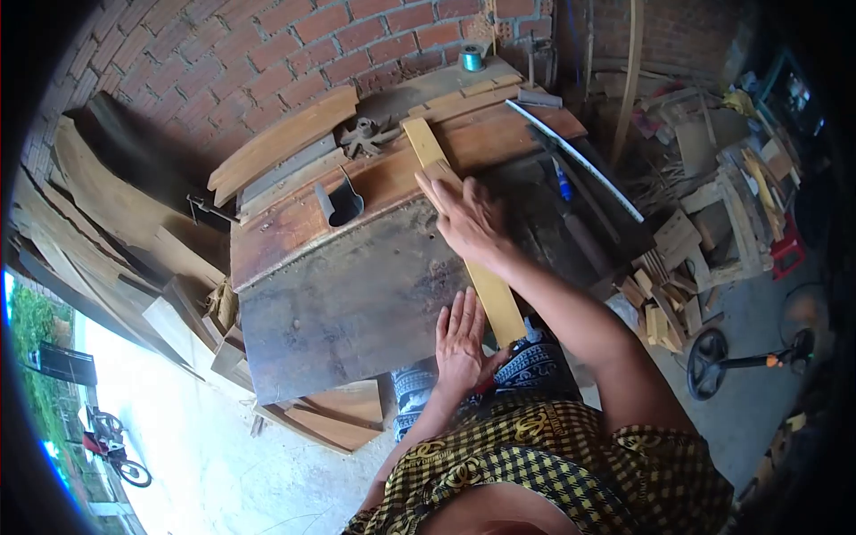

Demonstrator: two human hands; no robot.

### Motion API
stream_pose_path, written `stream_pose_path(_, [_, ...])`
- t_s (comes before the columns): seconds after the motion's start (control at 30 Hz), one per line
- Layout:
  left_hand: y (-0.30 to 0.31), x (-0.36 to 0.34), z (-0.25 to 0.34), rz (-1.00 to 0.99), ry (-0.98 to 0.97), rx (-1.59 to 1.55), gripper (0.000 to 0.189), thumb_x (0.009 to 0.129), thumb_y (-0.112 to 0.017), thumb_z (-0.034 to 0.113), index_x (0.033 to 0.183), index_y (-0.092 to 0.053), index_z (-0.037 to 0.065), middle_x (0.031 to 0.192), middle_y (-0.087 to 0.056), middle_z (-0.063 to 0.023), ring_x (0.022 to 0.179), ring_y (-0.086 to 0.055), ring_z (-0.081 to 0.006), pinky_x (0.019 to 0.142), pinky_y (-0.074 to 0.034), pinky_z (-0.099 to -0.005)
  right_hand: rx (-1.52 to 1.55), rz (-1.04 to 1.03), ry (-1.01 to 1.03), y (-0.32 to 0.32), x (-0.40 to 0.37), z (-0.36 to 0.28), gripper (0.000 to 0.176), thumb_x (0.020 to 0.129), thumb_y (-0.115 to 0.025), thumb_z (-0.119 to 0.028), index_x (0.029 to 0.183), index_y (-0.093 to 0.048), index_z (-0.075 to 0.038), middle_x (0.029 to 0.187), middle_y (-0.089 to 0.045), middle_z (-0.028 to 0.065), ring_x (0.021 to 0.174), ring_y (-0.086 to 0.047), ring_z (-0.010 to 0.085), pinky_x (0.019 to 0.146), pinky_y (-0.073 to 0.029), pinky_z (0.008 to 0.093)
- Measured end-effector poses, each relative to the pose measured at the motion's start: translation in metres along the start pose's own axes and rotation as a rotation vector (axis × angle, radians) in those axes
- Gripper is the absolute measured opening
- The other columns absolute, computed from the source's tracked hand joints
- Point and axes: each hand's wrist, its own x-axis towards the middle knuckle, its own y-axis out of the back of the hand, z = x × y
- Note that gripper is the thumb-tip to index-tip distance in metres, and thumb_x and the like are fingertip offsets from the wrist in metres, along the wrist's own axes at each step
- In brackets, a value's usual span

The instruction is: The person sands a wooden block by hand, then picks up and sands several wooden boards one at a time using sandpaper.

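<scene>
A long, narrow yellowish wooden strip (pixel 492 299) lies lengthwise over the dark worktable (pixel 339 294), its near end at my lap. My right hand (pixel 473 218) is wrapped over a small wooden block (pixel 439 173) that sits on the strip, partly hidden by the fingers. Fingers outstretched, my left hand (pixel 459 343) rests at the table's near edge, just left of the strip, fingertips beside it.
A metal-lined opening (pixel 342 207) and a rusty hub-like metal part (pixel 364 135) are left of the strip. To its right are a white-edged saw blade (pixel 580 160) and a blue-handled tool (pixel 562 181). Boards (pixel 134 205) lean at left; offcuts (pixel 664 312) lie at right.
</scene>
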Motion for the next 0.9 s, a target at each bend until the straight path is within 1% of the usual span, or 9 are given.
stream_pose_path(0.1, [-0.003, 0.002, -0.005, 0.012, -0.033, 0.033, 0.095, 0.079, -0.068, 0.060, 0.145, -0.042, -0.003, 0.154, -0.039, -0.0206, 0.146, -0.032, -0.0334, 0.119, -0.019, -0.0497, -0.102, 0.104, 0.090, 0.033, -0.110, 0.009, 0.059, 0.084, -0.065, -0.023, 0.139, -0.046, -0.021, 0.110, -0.050, 0.0198, 0.098, -0.055, 0.0383, 0.075, -0.043, 0.0548])
stream_pose_path(0.2, [-0.003, 0.002, -0.005, 0.010, -0.036, 0.022, 0.095, 0.079, -0.067, 0.061, 0.145, -0.042, -0.004, 0.154, -0.038, -0.0206, 0.147, -0.031, -0.0331, 0.119, -0.018, -0.0502, -0.006, -0.047, 0.065, 0.054, -0.137, 0.010, 0.064, 0.083, -0.067, -0.023, 0.143, -0.044, -0.021, 0.109, -0.050, 0.0194, 0.094, -0.056, 0.0346, 0.075, -0.044, 0.0512])
stream_pose_path(0.37, [0.001, 0.006, -0.003, -0.032, 0.000, -0.020, 0.092, 0.078, -0.072, 0.051, 0.146, -0.041, -0.002, 0.156, -0.036, -0.0209, 0.146, -0.033, -0.0332, 0.117, -0.023, -0.0519, -0.047, 0.062, 0.060, 0.005, -0.008, 0.011, 0.054, 0.086, -0.063, -0.024, 0.137, -0.047, -0.023, 0.111, -0.050, 0.0215, 0.098, -0.057, 0.0392, 0.079, -0.044, 0.0563])
stream_pose_path(0.43, [-0.001, 0.005, -0.004, -0.039, 0.022, -0.013, 0.093, 0.078, -0.071, 0.051, 0.147, -0.040, -0.002, 0.156, -0.035, -0.0206, 0.147, -0.032, -0.0326, 0.118, -0.022, -0.0513, -0.007, 0.034, -0.059, -0.021, 0.078, 0.010, 0.050, 0.089, -0.058, -0.026, 0.138, -0.045, -0.024, 0.120, -0.050, 0.0264, 0.110, -0.056, 0.0448, 0.089, -0.044, 0.0595])
stream_pose_path(0.53, [-0.002, 0.004, -0.002, -0.023, 0.048, -0.017, 0.095, 0.078, -0.071, 0.052, 0.149, -0.037, -0.001, 0.158, -0.032, -0.0200, 0.149, -0.027, -0.0310, 0.120, -0.018, -0.0495, 0.004, 0.051, -0.139, -0.057, 0.177, 0.013, 0.050, 0.091, -0.054, -0.029, 0.139, -0.043, -0.016, 0.132, -0.046, 0.0327, 0.118, -0.052, 0.0507, 0.097, -0.042, 0.0605])
stream_pose_path(0.6, [0.000, 0.003, -0.004, -0.053, 0.027, -0.035, 0.095, 0.079, -0.071, 0.052, 0.150, -0.036, 0.000, 0.158, -0.031, -0.0201, 0.150, -0.026, -0.0309, 0.120, -0.017, -0.0493, -0.091, 0.069, -0.187, -0.055, 0.177, 0.001, 0.045, 0.093, -0.053, -0.027, 0.136, -0.045, -0.016, 0.138, -0.043, 0.0312, 0.124, -0.049, 0.0484, 0.103, -0.037, 0.0586])
stream_pose_path(0.73, [0.005, 0.003, -0.002, -0.055, 0.000, 0.002, 0.094, 0.079, -0.070, 0.053, 0.149, -0.038, -0.001, 0.157, -0.033, -0.0202, 0.149, -0.028, -0.0319, 0.121, -0.017, -0.0490, 0.194, -0.003, -0.106, -0.037, 0.107, 0.008, 0.049, 0.091, -0.056, -0.025, 0.138, -0.043, -0.020, 0.139, -0.039, 0.0306, 0.123, -0.048, 0.0515, 0.102, -0.035, 0.0621])
stream_pose_path(0.8, [0.001, 0.002, -0.003, -0.016, -0.019, 0.013, 0.098, 0.078, -0.069, 0.054, 0.149, -0.036, -0.004, 0.157, -0.033, -0.0223, 0.149, -0.027, -0.0337, 0.121, -0.016, -0.0496, -0.014, 0.080, -0.001, -0.013, 0.024, 0.001, 0.055, 0.089, -0.058, -0.025, 0.141, -0.039, -0.024, 0.135, -0.042, 0.0304, 0.121, -0.049, 0.0497, 0.100, -0.036, 0.0641])
stream_pose_path(0.9, [-0.006, 0.001, -0.007, 0.028, -0.060, 0.006, 0.091, 0.079, -0.068, 0.055, 0.146, -0.042, -0.002, 0.153, -0.039, -0.0226, 0.146, -0.032, -0.0364, 0.117, -0.022, -0.0536, -0.020, -0.077, -0.024, 0.024, -0.088, -0.001, 0.065, 0.087, -0.061, -0.027, 0.148, -0.039, -0.025, 0.129, -0.045, 0.0306, 0.113, -0.054, 0.0467, 0.090, -0.041, 0.0669])
